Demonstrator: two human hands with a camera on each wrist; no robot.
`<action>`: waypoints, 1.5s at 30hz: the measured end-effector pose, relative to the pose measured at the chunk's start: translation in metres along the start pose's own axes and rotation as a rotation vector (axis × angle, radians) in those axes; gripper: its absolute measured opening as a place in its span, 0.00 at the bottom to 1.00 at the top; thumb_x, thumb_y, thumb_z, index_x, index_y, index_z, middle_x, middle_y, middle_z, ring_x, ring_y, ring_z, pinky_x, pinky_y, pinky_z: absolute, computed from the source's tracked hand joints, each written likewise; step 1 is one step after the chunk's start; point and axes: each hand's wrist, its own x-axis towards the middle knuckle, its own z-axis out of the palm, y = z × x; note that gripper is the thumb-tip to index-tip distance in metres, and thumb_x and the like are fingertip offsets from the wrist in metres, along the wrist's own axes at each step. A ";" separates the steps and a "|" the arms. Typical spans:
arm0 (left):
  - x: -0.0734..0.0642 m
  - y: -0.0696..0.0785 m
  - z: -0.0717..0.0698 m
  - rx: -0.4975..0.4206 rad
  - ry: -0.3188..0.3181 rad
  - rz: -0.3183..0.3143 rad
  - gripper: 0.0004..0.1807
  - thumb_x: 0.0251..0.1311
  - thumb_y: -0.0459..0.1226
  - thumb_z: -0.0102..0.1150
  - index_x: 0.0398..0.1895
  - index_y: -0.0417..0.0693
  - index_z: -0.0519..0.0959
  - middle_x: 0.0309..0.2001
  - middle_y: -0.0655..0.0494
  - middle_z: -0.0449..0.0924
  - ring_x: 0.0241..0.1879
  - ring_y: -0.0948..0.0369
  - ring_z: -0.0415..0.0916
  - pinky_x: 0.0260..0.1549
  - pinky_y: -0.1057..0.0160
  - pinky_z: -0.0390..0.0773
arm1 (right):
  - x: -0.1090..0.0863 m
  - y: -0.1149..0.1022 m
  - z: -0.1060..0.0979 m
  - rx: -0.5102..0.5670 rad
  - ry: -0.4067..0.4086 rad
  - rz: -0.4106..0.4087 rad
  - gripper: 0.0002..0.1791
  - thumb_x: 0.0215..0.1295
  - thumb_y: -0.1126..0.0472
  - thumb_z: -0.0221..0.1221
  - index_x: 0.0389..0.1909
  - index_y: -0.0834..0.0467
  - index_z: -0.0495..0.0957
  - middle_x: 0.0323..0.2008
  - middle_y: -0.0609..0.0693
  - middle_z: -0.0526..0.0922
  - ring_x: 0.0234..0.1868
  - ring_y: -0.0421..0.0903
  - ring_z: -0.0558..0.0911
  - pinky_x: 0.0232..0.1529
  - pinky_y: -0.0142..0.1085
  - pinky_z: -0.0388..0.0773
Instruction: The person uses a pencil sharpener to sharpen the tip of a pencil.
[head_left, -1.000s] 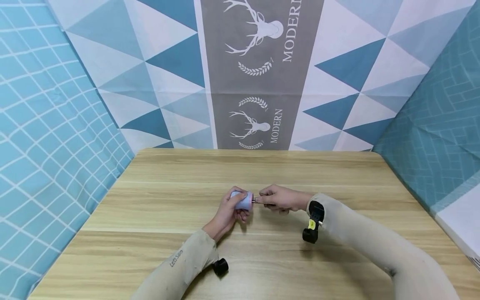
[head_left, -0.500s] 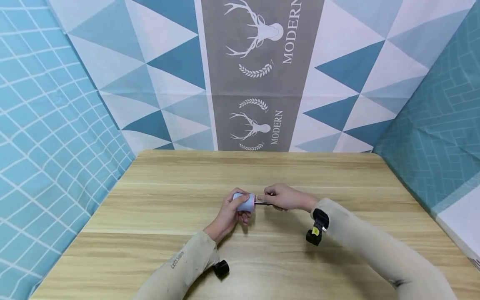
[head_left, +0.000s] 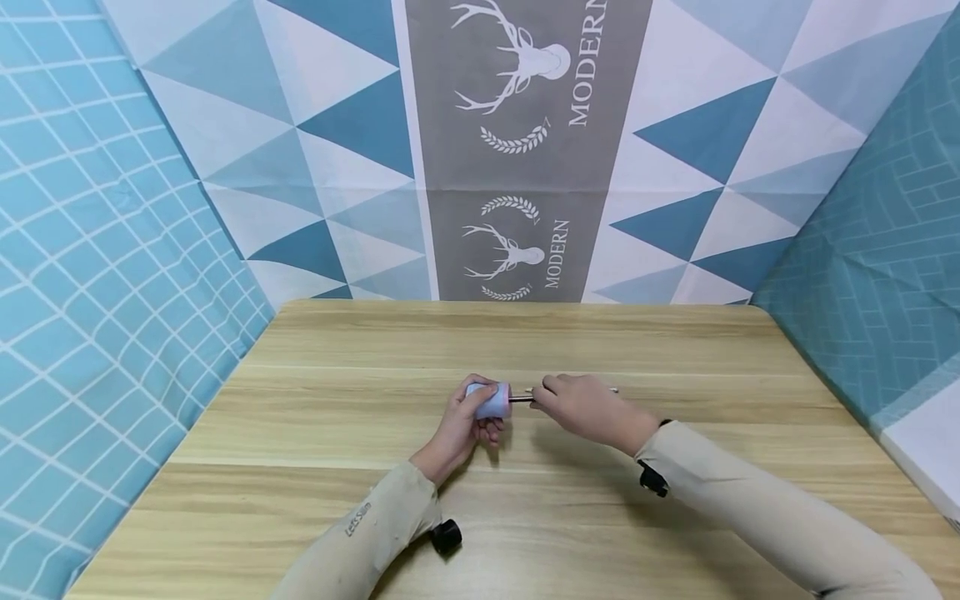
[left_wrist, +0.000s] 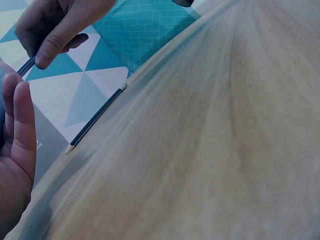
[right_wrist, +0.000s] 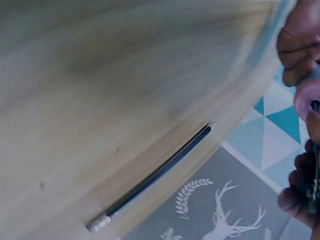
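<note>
My left hand (head_left: 461, 421) grips a small light-blue cylinder (head_left: 492, 406), which looks like a pencil sharpener, with its thumb across the top. Its pink end (right_wrist: 306, 98) faces right and has a dark hole. A dark pencil (head_left: 521, 398) runs from that end into my right hand (head_left: 588, 408), which pinches it between thumb and fingers. In the left wrist view the right hand's thumb lies along this pencil. A second dark pencil (left_wrist: 97, 117) lies on the table beyond the hands, mostly hidden behind the right hand in the head view.
Both hands are above the wooden table (head_left: 360, 467). A patterned cloth (head_left: 517, 192) hangs behind its far edge, with blue cloths at the left and right sides. A white surface (head_left: 926, 437) stands at the right edge.
The right hand has turned over, its back now upward, and shifted slightly right along the pencil. The left hand and the sharpener stay nearly still. Ends of the lying pencil now show past the right hand.
</note>
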 end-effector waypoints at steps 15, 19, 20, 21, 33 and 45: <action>0.001 -0.001 -0.001 0.002 0.019 -0.027 0.03 0.66 0.38 0.53 0.39 0.48 0.71 0.20 0.49 0.76 0.11 0.63 0.73 0.09 0.68 0.76 | -0.001 0.002 0.027 -0.108 0.118 -0.088 0.20 0.83 0.55 0.29 0.32 0.56 0.63 0.12 0.44 0.61 0.13 0.37 0.55 0.08 0.28 0.55; 0.002 -0.001 -0.002 0.008 0.021 -0.035 0.03 0.67 0.38 0.52 0.39 0.49 0.72 0.19 0.49 0.77 0.11 0.63 0.73 0.08 0.68 0.76 | 0.002 -0.002 0.026 0.203 0.050 0.038 0.14 0.79 0.56 0.48 0.31 0.56 0.63 0.12 0.39 0.55 0.13 0.34 0.55 0.09 0.28 0.55; 0.002 -0.001 -0.002 0.006 0.019 -0.037 0.02 0.67 0.37 0.52 0.39 0.49 0.72 0.18 0.50 0.77 0.11 0.63 0.73 0.08 0.68 0.75 | 0.003 -0.002 0.025 0.290 0.023 0.074 0.13 0.77 0.57 0.52 0.30 0.55 0.63 0.12 0.38 0.55 0.13 0.33 0.55 0.09 0.28 0.56; 0.002 -0.001 -0.001 0.005 0.018 -0.039 0.02 0.68 0.37 0.51 0.38 0.49 0.73 0.18 0.50 0.77 0.11 0.63 0.73 0.08 0.68 0.75 | 0.004 -0.003 0.023 0.372 -0.016 0.116 0.13 0.74 0.59 0.55 0.29 0.55 0.63 0.13 0.37 0.55 0.13 0.32 0.56 0.11 0.27 0.57; 0.000 -0.002 -0.004 0.029 -0.030 -0.047 0.03 0.68 0.37 0.49 0.37 0.52 0.74 0.20 0.49 0.76 0.11 0.64 0.73 0.08 0.68 0.76 | 0.019 0.013 0.003 1.627 -0.687 0.914 0.16 0.78 0.54 0.48 0.29 0.57 0.63 0.12 0.43 0.53 0.10 0.37 0.51 0.10 0.29 0.48; 0.000 0.000 -0.002 0.036 -0.015 -0.034 0.02 0.66 0.37 0.51 0.37 0.50 0.74 0.20 0.49 0.77 0.12 0.64 0.74 0.09 0.68 0.76 | 0.021 0.017 0.001 1.467 -0.727 0.909 0.19 0.78 0.50 0.49 0.32 0.61 0.70 0.12 0.44 0.57 0.10 0.38 0.55 0.12 0.30 0.52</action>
